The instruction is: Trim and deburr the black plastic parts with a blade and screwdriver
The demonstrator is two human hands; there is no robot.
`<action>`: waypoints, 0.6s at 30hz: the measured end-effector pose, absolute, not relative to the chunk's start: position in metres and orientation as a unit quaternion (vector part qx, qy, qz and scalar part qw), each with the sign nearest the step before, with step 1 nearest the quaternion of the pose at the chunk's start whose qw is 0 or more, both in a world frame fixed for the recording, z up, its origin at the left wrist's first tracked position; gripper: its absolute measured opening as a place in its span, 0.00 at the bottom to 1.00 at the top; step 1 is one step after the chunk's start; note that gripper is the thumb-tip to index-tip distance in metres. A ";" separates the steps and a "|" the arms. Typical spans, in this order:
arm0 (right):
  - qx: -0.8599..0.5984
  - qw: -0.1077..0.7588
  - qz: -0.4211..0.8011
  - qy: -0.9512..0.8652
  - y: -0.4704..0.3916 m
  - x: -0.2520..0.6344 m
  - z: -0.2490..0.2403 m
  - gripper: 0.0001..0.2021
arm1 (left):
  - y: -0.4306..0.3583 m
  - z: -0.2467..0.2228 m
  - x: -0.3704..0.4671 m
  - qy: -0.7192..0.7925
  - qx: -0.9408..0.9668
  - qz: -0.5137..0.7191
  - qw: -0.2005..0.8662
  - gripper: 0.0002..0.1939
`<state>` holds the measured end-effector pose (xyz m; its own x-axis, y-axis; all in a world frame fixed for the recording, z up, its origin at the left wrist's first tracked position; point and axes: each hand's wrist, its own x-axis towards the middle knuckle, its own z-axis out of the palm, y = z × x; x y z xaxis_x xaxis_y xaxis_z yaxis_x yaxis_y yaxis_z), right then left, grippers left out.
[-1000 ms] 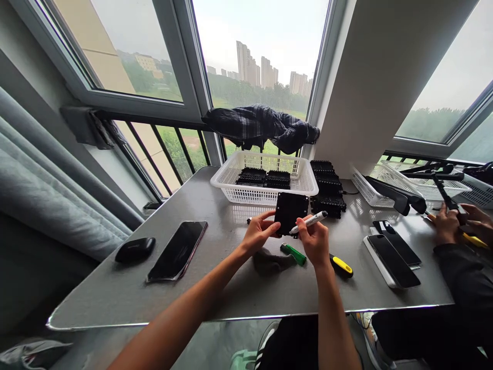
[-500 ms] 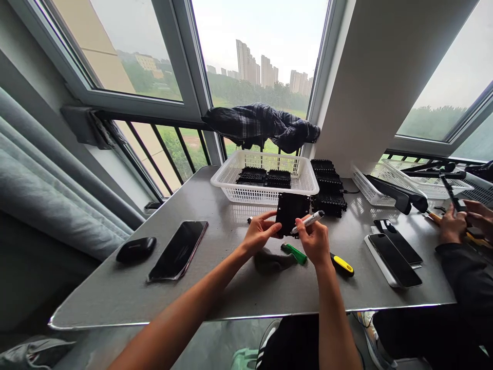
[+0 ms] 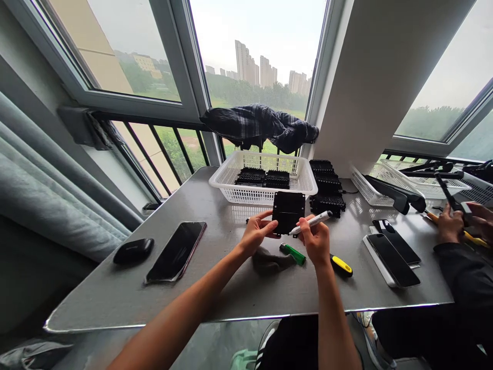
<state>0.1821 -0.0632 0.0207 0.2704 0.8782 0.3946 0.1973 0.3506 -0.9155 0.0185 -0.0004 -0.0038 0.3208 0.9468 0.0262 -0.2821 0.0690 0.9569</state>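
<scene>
Pinched by its left edge, a square black plastic panel (image 3: 288,211) stands upright in my left hand (image 3: 256,234). My right hand (image 3: 316,240) grips a white marker pen (image 3: 318,220), whose tip points at the panel's lower right edge; whether it touches I cannot tell. Below the panel lie a green lighter (image 3: 293,253) and a dark grey cloth (image 3: 269,261). By my right wrist is a yellow and black handle (image 3: 342,265). Behind the panel stands a white plastic basket (image 3: 231,191) with black ribbed parts (image 3: 251,176) in it.
More black parts (image 3: 327,185) are stacked right of the basket. A large phone (image 3: 177,252) and a black case (image 3: 133,251) lie at left. Two phones (image 3: 393,259) lie at right, near a co-worker's hands (image 3: 450,225) holding a dark tool. The table's front edge (image 3: 239,319) is close.
The panel has turned slightly to face me and shifted a little left. The marker has tilted flatter, its rear end swinging right. The co-worker's hands have moved slightly.
</scene>
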 end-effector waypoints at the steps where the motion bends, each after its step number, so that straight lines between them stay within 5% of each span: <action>1: -0.499 0.633 0.270 -0.527 -0.064 0.182 0.021 0.14 | 0.000 -0.005 0.019 0.341 0.487 0.477 0.648 0.39; 8: -0.509 0.632 0.169 -0.560 -0.064 0.180 0.022 0.04 | -0.001 -0.004 0.019 0.347 0.489 0.468 0.649 0.40; 18: -0.525 0.604 0.121 -0.588 -0.061 0.181 0.018 0.06 | -0.002 -0.003 0.019 0.341 0.491 0.456 0.660 0.42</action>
